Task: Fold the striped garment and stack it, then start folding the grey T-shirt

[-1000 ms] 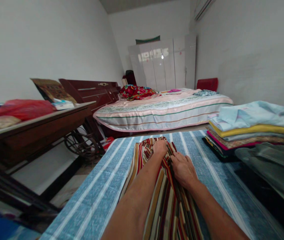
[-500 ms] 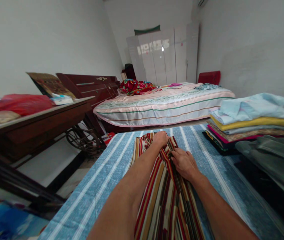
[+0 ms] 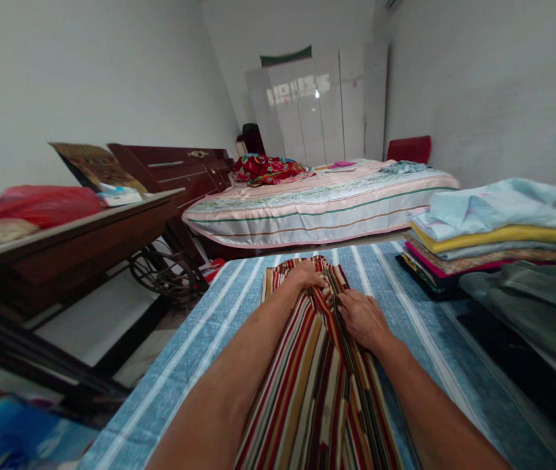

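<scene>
A garment with red, tan, cream and black stripes (image 3: 302,385) lies lengthwise on the blue striped cover, its far end bunched like a gathered waist. My left hand (image 3: 306,274) is on that bunched end, closed on the cloth with its fingers pointing right; part of the grip is hidden. Lower and to the right, my right hand (image 3: 363,318) has its fingers curled on the garment's right edge, pinching the fabric. Between the two hands the cloth is creased and partly folded over. The near end runs out of view between my forearms.
The blue cover (image 3: 179,352) spreads under the garment. At right stand a stack of folded clothes (image 3: 498,238) and a dark grey garment (image 3: 532,307). On the left is a sewing-machine table (image 3: 86,228) bearing a red plastic bag (image 3: 47,205). A bed (image 3: 317,215) lies beyond.
My left hand has shifted left across the bunched end, uncovering more of the gathered cloth. My right hand stays at the right edge. The view has tilted down slightly.
</scene>
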Available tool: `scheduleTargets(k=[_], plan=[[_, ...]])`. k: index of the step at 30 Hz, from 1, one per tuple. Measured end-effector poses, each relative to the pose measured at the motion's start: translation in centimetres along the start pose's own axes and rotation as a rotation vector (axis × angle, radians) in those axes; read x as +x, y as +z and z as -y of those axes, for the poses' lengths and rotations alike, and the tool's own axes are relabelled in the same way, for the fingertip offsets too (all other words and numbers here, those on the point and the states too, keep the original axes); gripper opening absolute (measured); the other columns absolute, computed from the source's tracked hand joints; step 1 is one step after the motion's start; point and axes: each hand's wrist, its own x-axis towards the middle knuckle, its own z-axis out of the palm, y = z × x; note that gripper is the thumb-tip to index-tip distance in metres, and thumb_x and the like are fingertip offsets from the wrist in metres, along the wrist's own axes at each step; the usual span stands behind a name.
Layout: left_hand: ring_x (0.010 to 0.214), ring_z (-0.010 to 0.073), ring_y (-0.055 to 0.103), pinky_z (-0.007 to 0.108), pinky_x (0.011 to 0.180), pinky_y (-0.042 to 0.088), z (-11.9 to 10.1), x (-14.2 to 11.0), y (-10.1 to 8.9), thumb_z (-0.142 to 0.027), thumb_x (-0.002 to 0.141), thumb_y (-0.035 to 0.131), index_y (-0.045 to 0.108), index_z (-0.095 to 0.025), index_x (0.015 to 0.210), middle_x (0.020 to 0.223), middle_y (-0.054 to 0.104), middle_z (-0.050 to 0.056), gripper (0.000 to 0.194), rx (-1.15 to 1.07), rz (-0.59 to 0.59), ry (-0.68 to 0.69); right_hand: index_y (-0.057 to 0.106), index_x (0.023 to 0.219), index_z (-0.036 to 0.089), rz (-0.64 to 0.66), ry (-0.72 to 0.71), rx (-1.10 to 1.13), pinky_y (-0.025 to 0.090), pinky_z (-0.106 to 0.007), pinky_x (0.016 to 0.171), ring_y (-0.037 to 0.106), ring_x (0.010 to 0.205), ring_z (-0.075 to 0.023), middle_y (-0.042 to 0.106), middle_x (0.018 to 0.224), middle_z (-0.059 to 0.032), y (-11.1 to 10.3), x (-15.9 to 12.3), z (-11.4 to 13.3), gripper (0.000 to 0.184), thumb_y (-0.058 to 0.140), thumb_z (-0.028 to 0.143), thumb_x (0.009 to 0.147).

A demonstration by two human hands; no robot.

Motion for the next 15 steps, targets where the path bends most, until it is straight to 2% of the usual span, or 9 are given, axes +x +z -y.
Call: scheduleTargets(k=[5,7,11,15], plan=[[0.066,0.014,0.059,0.02,0.056,0.043,-0.74,0.26,0.2,-0.023,0.058,0.071,0.07,-0.018,0.083,0.07,0.065,-0.002,0.026,0.039,-0.023,0.008,0.048,0.126,0.02,0.071,-0.039,-0.047,0.016,-0.051,0.105,0.02,0.137,-0.025,0.038,0.144,-0.0093,-0.08,-0.03,0.39,0.038,0.035,0.031,0.092],[0.069,0.0152,0.06,0.021,0.06,0.044,-0.83,0.17,0.28,-0.021,0.058,0.069,0.07,-0.018,0.085,0.074,0.067,0.0,0.027,0.053,-0.037,0.005,0.043,0.132,0.019,0.11,-0.045,-0.05,0.013,-0.053,0.106,0.02,0.138,-0.0248,0.033,0.147,-0.0102,-0.12,-0.06,0.55,0.042,0.034,0.032,0.093],[0.069,0.0156,0.061,0.022,0.062,0.045,-0.7,-0.18,0.63,-0.023,0.059,0.069,0.07,-0.017,0.079,0.075,0.067,0.002,0.021,0.057,-0.047,-0.019,0.038,0.137,0.018,0.184,-0.019,-0.047,0.015,-0.054,0.105,0.023,0.137,-0.0254,0.029,0.148,-0.0122,-0.17,-0.1,0.68,0.047,0.032,0.035,0.093],[0.065,0.0138,0.059,0.021,0.057,0.044,-0.52,-0.04,0.56,-0.027,0.064,0.067,0.069,-0.017,0.083,0.075,0.067,0.001,0.022,0.016,-0.059,-0.034,0.035,0.139,0.017,0.174,0.001,-0.048,0.016,-0.052,0.105,0.02,0.138,-0.0258,0.026,0.15,-0.0119,-0.14,-0.04,0.62,0.05,0.031,0.038,0.094]])
